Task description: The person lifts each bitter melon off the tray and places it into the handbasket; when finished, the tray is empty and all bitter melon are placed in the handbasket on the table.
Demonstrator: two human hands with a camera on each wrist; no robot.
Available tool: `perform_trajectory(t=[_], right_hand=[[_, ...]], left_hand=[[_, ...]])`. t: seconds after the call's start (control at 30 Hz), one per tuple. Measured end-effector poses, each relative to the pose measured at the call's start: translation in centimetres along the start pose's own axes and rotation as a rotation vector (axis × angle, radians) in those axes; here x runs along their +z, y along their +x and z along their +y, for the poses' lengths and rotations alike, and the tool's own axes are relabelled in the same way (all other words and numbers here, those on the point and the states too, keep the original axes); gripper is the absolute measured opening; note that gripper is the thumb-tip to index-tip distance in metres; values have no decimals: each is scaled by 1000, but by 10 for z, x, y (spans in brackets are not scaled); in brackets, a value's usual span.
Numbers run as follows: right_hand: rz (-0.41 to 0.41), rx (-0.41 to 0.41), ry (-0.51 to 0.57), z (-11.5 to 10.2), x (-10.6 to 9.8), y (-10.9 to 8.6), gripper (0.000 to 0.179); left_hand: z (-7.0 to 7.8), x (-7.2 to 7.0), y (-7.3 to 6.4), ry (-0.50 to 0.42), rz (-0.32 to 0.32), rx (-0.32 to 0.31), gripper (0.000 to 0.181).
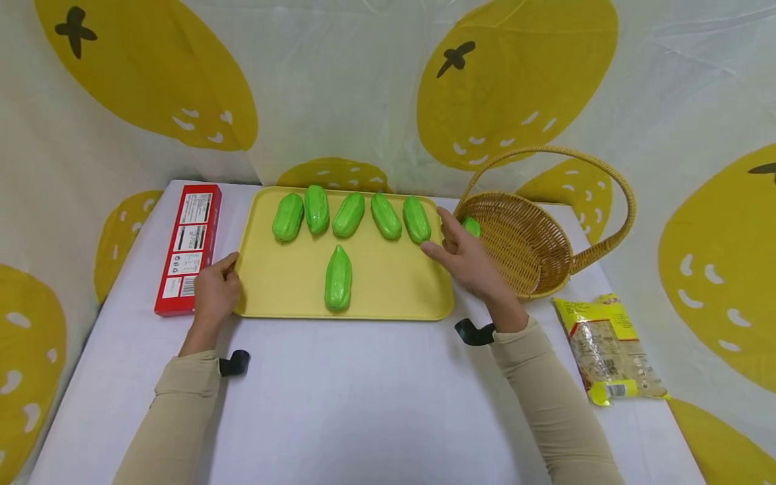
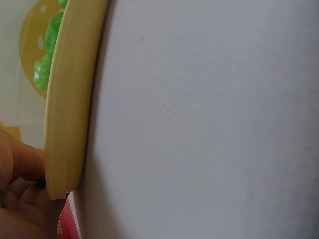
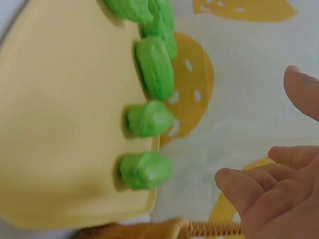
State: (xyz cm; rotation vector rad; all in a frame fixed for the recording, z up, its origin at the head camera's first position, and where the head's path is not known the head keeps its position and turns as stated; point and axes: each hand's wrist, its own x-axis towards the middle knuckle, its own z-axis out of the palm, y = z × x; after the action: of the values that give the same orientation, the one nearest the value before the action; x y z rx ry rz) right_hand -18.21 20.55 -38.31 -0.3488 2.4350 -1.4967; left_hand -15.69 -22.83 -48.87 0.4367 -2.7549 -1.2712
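A yellow tray (image 1: 285, 283) lies on the table, its left rim pinched between the thumb and fingers of my left hand (image 1: 216, 289). In the left wrist view, those fingers reach round the tray corner (image 2: 65, 169). Several light green, ridged, cucumber-like vegetables (image 1: 348, 214) line the tray's far side. A single green vegetable (image 1: 338, 279) lies apart nearer the front, its pointed end facing away. My right hand (image 1: 469, 263) hovers by the tray's right edge, fingers extended and holding nothing. The right wrist view shows its spread thumb and fingers (image 3: 239, 186) beside the row.
Right of the tray stands a wicker basket (image 1: 548, 232) with a tall arched handle; a green vegetable (image 1: 471, 226) shows inside its left side. A yellow, partly clear food bag (image 1: 609, 347) lies at the table's right edge. Left of the tray is a red box (image 1: 188, 249).
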Motion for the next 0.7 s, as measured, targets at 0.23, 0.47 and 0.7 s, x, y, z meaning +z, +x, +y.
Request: perform_trajectory(t=[0.23, 0.47, 0.7], right_hand=[[-70, -17, -2, -1, 20, 6, 80], [-121, -24, -34, -3, 47, 14, 82], [-171, 17, -59, -4, 78, 23, 82]], left_hand=[[-1, 0, 1, 1, -6, -7, 46], [-1, -1, 0, -3, -8, 1, 46], [-3, 0, 1, -6, 3, 19, 46]])
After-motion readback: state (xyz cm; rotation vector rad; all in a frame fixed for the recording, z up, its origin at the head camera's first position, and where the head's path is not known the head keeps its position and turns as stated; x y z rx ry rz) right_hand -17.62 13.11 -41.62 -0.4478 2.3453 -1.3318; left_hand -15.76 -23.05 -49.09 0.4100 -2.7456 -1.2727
